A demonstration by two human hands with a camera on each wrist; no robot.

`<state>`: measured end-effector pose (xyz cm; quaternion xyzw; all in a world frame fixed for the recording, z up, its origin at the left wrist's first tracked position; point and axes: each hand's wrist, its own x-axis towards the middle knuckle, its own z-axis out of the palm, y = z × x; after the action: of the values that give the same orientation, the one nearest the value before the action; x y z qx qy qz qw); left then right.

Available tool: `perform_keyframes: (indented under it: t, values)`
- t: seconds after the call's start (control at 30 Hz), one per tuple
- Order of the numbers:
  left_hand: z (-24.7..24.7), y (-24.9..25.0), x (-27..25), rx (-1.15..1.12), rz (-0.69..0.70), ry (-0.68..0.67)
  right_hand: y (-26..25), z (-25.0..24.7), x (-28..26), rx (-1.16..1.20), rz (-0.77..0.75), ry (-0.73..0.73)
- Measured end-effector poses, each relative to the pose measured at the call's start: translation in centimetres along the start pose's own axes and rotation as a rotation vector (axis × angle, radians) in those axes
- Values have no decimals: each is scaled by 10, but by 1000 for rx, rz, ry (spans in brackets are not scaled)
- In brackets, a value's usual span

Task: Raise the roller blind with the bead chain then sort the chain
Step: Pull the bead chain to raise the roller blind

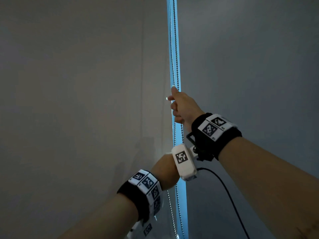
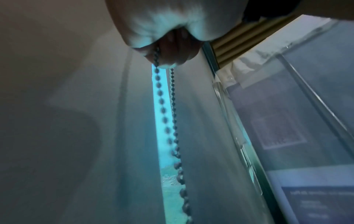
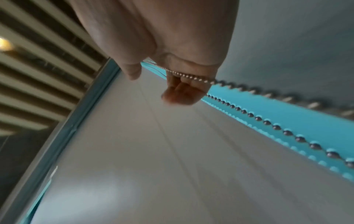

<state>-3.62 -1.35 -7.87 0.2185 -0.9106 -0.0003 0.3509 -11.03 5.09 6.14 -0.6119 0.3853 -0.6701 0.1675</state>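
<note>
A metal bead chain (image 1: 174, 49) hangs in two strands down a bright blue gap between the grey roller blind (image 1: 86, 100) and a second grey panel (image 1: 250, 66). High on the chain, my right hand (image 1: 179, 104) grips a strand in curled fingers, index finger pointing up. The right wrist view shows that hand (image 3: 180, 84) with the chain (image 3: 268, 121) running through the fist. My left hand (image 1: 164, 169) is lower, partly hidden behind the right wrist camera. In the left wrist view its fingers (image 2: 168, 45) curl round one strand of the chain (image 2: 162, 109), while the other strand hangs free beside it.
A black cable (image 1: 229, 192) loops down from the right wrist camera in front of the right panel. A slatted ceiling (image 3: 38, 60) lies above. A glass pane with a metal frame (image 2: 239, 136) runs beside the blind.
</note>
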Motion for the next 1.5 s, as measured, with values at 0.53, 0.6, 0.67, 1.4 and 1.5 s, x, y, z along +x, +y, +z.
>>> perform_keyframes:
  t: [0.53,0.6,0.67,1.4,1.5]
  values:
    - [-67,5,48,-933,-164,232,61,7,-26,-136,-245,29]
    - [-81,15,57,-964,-184,217,83,7,-41,-166,-229,27]
    - [-96,25,67,-1035,-187,221,102,8,-56,-234,-219,34]
    - [-41,39,41,-896,-254,362,53,-23,-36,105,76,58]
    - [-14,26,25,-758,-224,329,36,-20,-25,88,18,39]
